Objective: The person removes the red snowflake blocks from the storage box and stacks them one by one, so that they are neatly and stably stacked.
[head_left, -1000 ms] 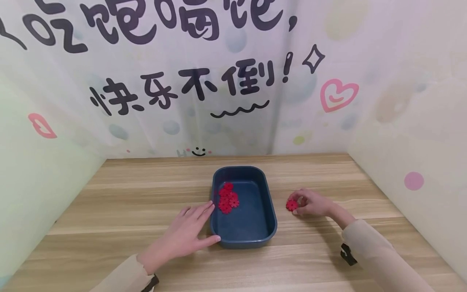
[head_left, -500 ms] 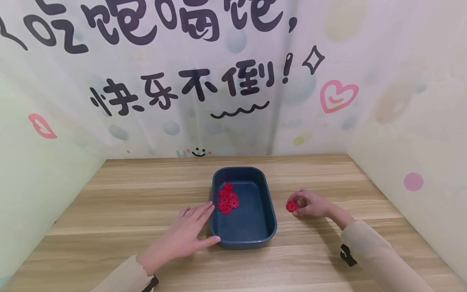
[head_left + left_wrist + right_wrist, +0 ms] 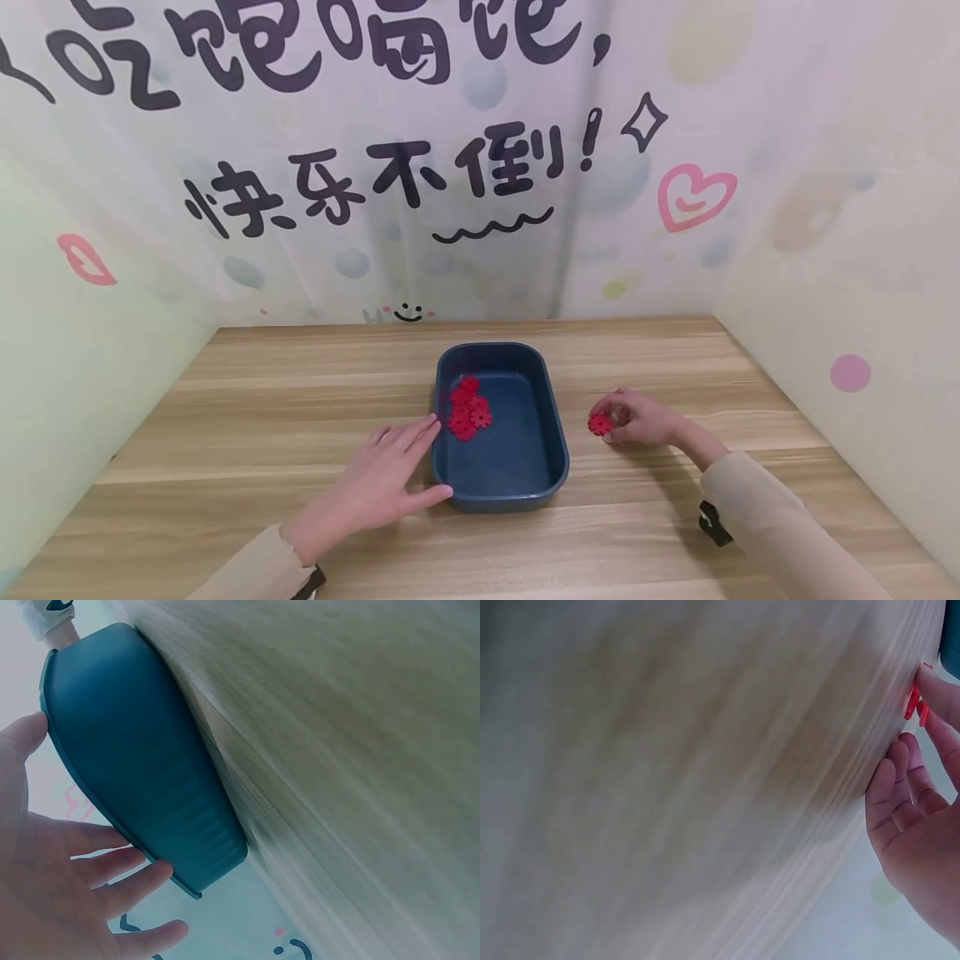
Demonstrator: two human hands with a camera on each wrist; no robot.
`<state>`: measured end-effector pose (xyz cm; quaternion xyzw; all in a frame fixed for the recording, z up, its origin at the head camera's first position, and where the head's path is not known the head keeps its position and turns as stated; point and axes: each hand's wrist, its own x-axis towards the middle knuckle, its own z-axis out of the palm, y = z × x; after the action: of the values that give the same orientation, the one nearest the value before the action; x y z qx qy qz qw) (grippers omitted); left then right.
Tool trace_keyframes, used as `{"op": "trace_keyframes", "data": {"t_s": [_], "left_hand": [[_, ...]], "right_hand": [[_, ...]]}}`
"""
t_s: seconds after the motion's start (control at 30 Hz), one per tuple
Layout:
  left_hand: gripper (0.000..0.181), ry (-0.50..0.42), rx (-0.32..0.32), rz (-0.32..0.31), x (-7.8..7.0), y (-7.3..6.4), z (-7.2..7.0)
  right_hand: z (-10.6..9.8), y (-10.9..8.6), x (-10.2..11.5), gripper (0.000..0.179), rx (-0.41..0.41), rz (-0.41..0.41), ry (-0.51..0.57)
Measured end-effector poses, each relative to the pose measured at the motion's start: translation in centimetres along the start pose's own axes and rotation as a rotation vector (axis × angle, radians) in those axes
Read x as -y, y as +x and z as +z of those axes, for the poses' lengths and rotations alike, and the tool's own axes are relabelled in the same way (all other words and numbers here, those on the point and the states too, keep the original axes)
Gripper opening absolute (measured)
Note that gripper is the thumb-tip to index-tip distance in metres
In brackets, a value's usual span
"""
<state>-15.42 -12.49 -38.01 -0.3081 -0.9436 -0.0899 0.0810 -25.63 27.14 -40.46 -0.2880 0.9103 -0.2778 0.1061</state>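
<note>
My right hand (image 3: pixel 637 418) pinches a red notched plastic disc (image 3: pixel 600 424), flower-like in outline, between thumb and fingers. It stays low over the table, to the right of a dark blue tray (image 3: pixel 517 498). In the right wrist view the red disc (image 3: pixel 913 703) shows edge-on at the fingertips; whether it is one piece or more, I cannot tell. Fingers spread and fairly straight, my left hand (image 3: pixel 375 479) touches the tray's left rim. In the left wrist view the tray's outer wall (image 3: pixel 142 757) faces the palm side. Several similar red discs (image 3: pixel 467 412) lie heaped inside, along the left wall.
A wood-grain table (image 3: pixel 285 392) carries the tray near its middle. Behind it hangs a white printed cloth (image 3: pixel 495 275) with black lettering. Pale walls (image 3: pixel 847 275) close off both sides. Each sleeved wrist wears a dark strap (image 3: pixel 714 523).
The red disc in my right hand has shifted very slightly toward me. My left hand, the tray and the heaped discs have stayed where they were.
</note>
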Motion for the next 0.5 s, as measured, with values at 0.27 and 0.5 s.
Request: {"op": "trace_keyframes", "data": {"t_s": [0.27, 0.5], "left_hand": [[0.081, -0.003, 0.003, -0.003, -0.01, 0.02, 0.01], [0.079, -0.012, 0.006, -0.009, -0.02, 0.06, 0.03]], "right_hand": [[-0.18, 0.14, 0.11, 0.033, 0.019, 0.03, 0.028], [-0.16, 0.22, 0.0, 0.033, 0.03, 0.034, 0.028]]}}
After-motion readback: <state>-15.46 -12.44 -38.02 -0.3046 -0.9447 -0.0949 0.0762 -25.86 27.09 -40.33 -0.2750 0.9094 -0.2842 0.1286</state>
